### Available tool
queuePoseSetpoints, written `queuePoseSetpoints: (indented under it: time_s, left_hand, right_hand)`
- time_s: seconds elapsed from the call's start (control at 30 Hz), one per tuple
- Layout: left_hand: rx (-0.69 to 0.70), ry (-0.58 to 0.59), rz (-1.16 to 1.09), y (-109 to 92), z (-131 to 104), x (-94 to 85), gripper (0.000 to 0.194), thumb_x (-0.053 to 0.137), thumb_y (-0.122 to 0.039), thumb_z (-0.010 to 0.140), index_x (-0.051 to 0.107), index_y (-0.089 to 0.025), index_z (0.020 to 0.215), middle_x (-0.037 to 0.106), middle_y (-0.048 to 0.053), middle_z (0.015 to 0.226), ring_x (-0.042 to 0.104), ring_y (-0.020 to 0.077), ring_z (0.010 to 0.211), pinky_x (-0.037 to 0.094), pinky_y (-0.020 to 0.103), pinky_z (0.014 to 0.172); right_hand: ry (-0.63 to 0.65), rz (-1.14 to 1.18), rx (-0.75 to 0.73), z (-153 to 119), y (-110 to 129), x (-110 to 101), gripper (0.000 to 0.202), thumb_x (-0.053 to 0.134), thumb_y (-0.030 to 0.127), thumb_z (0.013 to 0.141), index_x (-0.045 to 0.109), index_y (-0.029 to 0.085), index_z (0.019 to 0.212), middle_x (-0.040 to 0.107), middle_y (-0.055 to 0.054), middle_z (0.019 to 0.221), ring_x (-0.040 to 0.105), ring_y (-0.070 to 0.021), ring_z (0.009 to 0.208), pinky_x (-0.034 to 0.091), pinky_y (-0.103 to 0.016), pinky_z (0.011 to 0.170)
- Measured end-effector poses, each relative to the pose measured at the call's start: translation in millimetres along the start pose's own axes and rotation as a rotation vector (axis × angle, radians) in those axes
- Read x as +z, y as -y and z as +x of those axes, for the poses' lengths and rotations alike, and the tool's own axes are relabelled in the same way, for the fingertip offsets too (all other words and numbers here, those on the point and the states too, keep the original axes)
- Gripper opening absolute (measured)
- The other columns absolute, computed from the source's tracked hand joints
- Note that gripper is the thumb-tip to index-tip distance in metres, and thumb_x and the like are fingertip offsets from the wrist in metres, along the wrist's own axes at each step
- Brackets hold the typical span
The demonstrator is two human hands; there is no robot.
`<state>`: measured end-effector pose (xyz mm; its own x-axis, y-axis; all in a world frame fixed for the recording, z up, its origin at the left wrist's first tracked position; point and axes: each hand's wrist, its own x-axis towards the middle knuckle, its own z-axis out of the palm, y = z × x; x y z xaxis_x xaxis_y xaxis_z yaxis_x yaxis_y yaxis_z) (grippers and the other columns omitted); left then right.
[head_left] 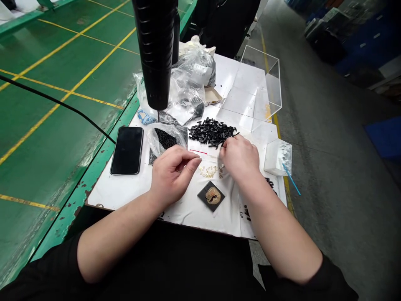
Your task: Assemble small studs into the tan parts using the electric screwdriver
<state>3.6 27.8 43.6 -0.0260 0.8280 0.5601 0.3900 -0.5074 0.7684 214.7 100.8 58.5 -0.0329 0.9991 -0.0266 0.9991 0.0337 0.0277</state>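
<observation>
- Black parts (208, 131): loose heap on the table (184, 211), far side of the gold rings (208, 172); heap longest left to right, single pieces lying at mixed angles
- Right hand (240, 158): nearer of the two to the heap, at its near right edge; fingers bent down, the heap just far and left of them; contact or a part in the grasp hidden, cannot tell
- Left hand (172, 177): thumb and forefinger drawn together, tips just left of the rings; anything tiny between them, cannot tell; heap lies far and right of these tips
- Gold rings: small scatter between the hands, near side of the heap
- Dark block (202, 195): flat, near side of the rings, one corner toward the person, tan round patch on top
- Bag (153, 140): open, small black pieces inside, left of the heap, beyond the left hand
</observation>
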Motion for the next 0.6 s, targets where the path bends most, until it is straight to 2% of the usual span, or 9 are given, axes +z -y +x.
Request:
queuePoseSetpoints:
  time_s: [0.13,0.23,0.37,0.5,0.6]
  left_hand:
    - [0.008,-0.003,-0.016,-0.1,0.7,0.4,0.011,0.074,-0.026,0.105,0.076,-0.021,0.094,0.073,0.000,0.084,0.063,0.0139,0.074,0.051,0.030,0.071]
    - [-0.002,0.004,0.000,-0.6,0.4,0.5,0.012,0.074,-0.026,0.105,0.076,-0.021,0.095,0.074,0.000,0.084,0.063,0.0140,0.075,0.051,0.030,0.071]
    - [0.021,0.021,0.031,-0.5,0.0,0.7,0.011,0.076,-0.026,0.105,0.076,-0.021,0.094,0.073,0.000,0.082,0.061,0.0134,0.072,0.051,0.030,0.071]
    - [0.073,-0.004,0.043,2.2,0.2,0.0,0.009,0.078,-0.025,0.104,0.077,-0.021,0.096,0.074,0.001,0.084,0.064,0.0139,0.075,0.051,0.030,0.072]
    - [0.098,-0.036,0.066,4.5,0.5,-0.9,0.010,0.080,-0.027,0.102,0.078,-0.021,0.095,0.074,0.001,0.083,0.064,0.0138,0.073,0.050,0.030,0.069]
  right_hand:
    - [-0.073,0.099,0.026,-4.3,-8.5,-10.0,0.024,0.057,0.024,0.103,0.079,0.017,0.112,0.079,-0.017,0.118,0.073,-0.0325,0.106,0.052,-0.043,0.090]
    - [-0.143,0.295,0.047,-17.2,-19.8,-19.3,0.021,0.062,0.027,0.101,0.077,0.020,0.115,0.083,-0.012,0.108,0.076,-0.0299,0.099,0.053,-0.041,0.087]
    - [-0.168,0.578,0.004,-50.4,-33.9,-27.7,0.019,0.071,0.033,0.099,0.076,0.024,0.114,0.085,-0.004,0.099,0.078,-0.0235,0.088,0.056,-0.036,0.083]
    - [-0.167,0.607,-0.060,-88.1,-41.2,-23.7,0.017,0.073,0.032,0.098,0.082,0.025,0.110,0.085,-0.003,0.098,0.079,-0.0220,0.085,0.062,-0.036,0.084]
    - [-0.128,0.587,-0.080,-111.9,-44.8,-15.6,0.020,0.072,0.031,0.101,0.085,0.026,0.115,0.086,-0.003,0.107,0.081,-0.0227,0.093,0.064,-0.038,0.093]
